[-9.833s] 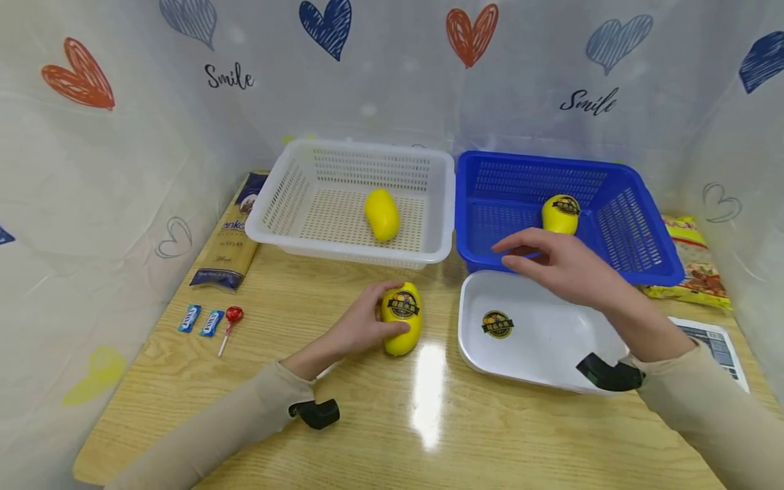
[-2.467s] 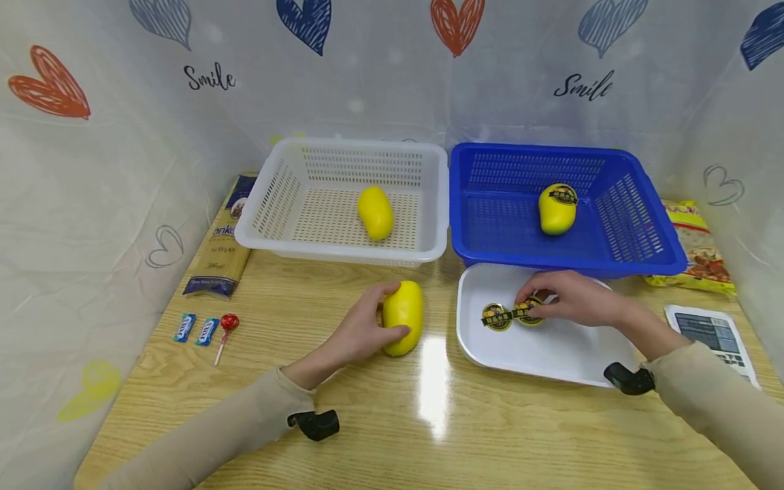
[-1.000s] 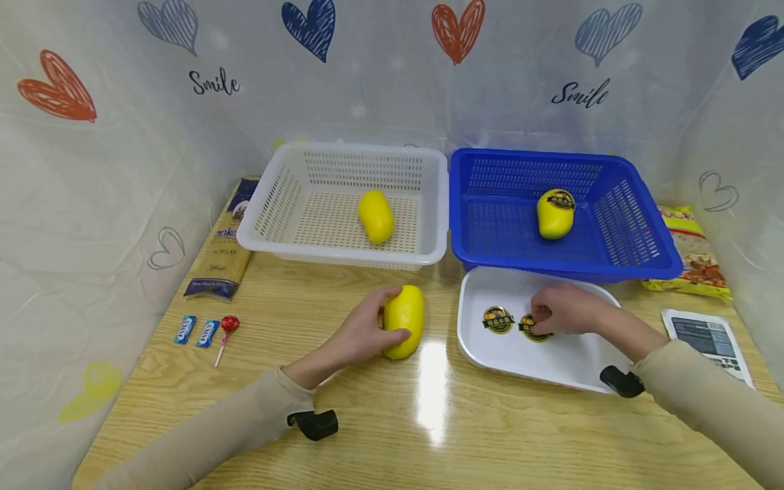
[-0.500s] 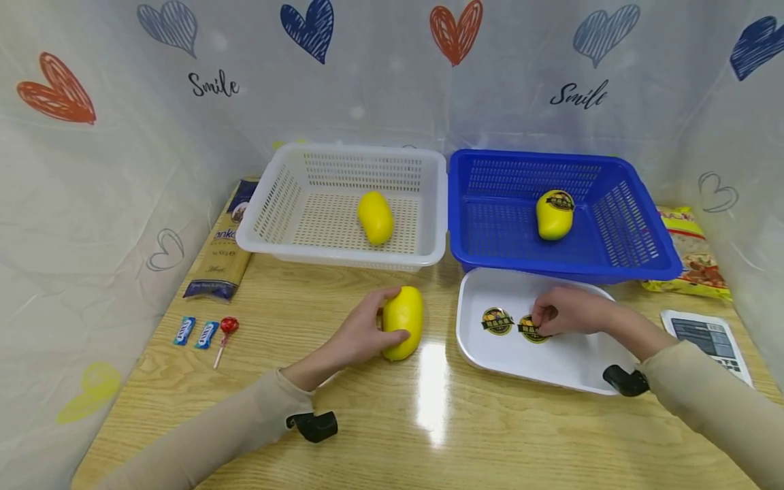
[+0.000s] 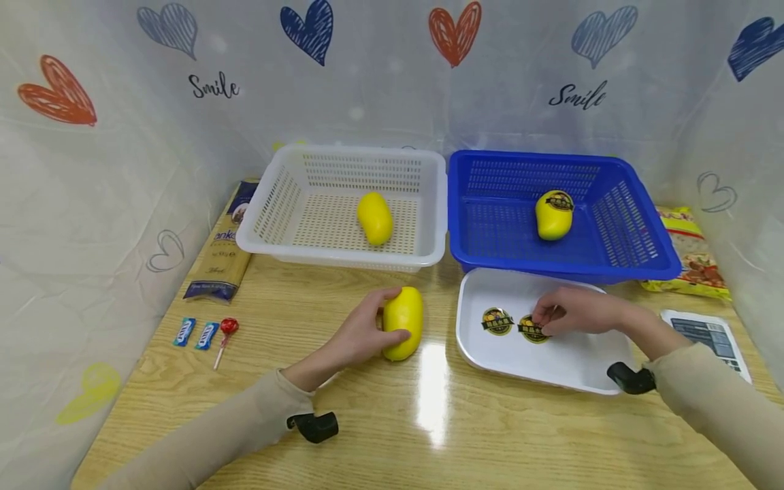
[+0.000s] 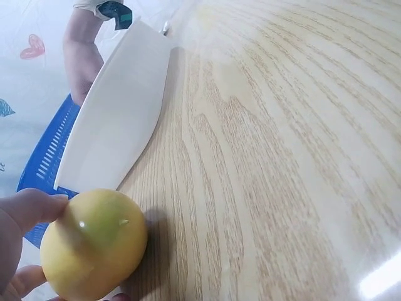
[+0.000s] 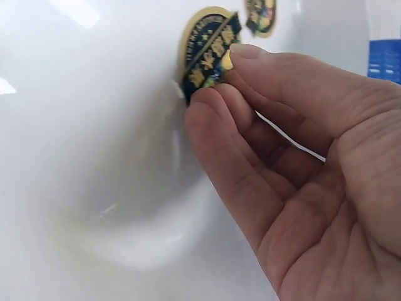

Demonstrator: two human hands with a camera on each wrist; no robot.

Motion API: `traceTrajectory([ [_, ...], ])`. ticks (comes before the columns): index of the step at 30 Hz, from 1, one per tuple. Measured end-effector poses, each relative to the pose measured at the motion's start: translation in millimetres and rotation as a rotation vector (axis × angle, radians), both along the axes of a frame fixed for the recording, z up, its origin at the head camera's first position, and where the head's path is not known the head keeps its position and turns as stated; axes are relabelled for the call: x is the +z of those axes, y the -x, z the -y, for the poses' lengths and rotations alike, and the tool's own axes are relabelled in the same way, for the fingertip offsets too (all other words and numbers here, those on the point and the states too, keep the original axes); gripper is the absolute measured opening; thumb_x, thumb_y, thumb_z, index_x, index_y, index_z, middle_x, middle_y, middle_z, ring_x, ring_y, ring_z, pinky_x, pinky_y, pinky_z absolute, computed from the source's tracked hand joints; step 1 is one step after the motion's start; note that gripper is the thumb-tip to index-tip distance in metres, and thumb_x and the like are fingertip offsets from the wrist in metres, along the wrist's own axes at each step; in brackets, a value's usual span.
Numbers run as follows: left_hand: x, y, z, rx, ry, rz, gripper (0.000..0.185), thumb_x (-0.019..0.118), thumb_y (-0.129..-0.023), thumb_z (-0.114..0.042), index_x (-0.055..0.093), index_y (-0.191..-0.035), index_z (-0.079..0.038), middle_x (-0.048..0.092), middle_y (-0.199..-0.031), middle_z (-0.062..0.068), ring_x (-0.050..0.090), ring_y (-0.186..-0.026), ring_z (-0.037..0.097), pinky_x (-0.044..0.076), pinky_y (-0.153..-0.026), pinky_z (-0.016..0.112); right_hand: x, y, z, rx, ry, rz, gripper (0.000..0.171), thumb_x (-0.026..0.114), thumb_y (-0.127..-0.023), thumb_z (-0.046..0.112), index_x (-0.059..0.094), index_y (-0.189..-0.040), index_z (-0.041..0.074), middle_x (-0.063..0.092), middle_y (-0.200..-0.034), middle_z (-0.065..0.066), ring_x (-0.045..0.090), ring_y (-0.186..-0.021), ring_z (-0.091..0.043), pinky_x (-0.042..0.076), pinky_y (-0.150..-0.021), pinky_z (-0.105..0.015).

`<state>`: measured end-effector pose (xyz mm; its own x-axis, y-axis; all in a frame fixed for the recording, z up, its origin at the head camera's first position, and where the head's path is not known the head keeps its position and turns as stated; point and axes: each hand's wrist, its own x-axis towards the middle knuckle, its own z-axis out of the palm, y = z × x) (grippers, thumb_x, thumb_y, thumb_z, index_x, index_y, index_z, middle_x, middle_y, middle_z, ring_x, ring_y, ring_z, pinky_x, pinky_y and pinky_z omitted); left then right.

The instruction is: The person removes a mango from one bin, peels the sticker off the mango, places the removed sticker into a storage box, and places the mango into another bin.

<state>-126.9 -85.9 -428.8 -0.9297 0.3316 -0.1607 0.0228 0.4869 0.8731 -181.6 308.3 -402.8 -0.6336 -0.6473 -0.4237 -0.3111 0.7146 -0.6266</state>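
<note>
My left hand [image 5: 367, 328] grips a yellow mango [image 5: 404, 325] on the table, thumb on its near side and fingers round the far side. In the left wrist view, the mango's [image 6: 94, 244] rounded end faces the camera. My right hand [image 5: 572, 312] reaches into a white tray [image 5: 576, 361]. Its thumb and fingers pinch the edge of a round black-and-gold sticker [image 7: 210, 47], whose lower part they cover. A second, similar sticker [image 5: 497, 321] lies to its left in the tray.
Behind stand a white basket [image 5: 343, 255] with one plain mango [image 5: 376, 218] and a blue basket [image 5: 563, 269] with a stickered mango [image 5: 554, 218]. Pasta [image 5: 217, 269], two small wrapped candies [image 5: 207, 335] and a lollipop [image 5: 229, 327] lie left. A yellow food bag [image 5: 692, 258] and a labelled pack [image 5: 707, 337] lie right.
Earliest, the mango in my left hand showed a sticker and one sticker showed in the tray; now its visible side is plain and two show. My right hand has lowered into the tray.
</note>
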Motion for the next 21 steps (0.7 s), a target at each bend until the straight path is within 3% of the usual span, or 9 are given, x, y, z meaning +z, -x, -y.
traceTrajectory([
  [10,-0.7,-0.5,3,0.007,-0.035,0.026,0.074,0.079,-0.083,-0.02,0.042,-0.147,-0.012,0.043,-0.144,0.008,0.05,-0.11,0.024,0.052,-0.084,0.035,25.0,-7.2,-10,-0.066,0.008,-0.063,0.028,0.065,-0.095,0.029,0.068,-0.114,0.008,0.068,-0.106,0.002,0.063,-0.093,-0.007,0.053,-0.08,-0.026],
  [21,-7.4,1.6,1,-0.041,-0.012,-0.054,0.072,0.075,-0.088,-0.023,0.04,-0.15,-0.017,0.039,-0.148,0.012,0.048,-0.121,0.026,0.047,-0.097,0.041,50.6,-28.1,8,-0.097,0.079,-0.174,0.022,0.06,-0.099,0.026,0.068,-0.115,0.014,0.068,-0.11,0.005,0.062,-0.098,-0.006,0.054,-0.081,-0.027],
])
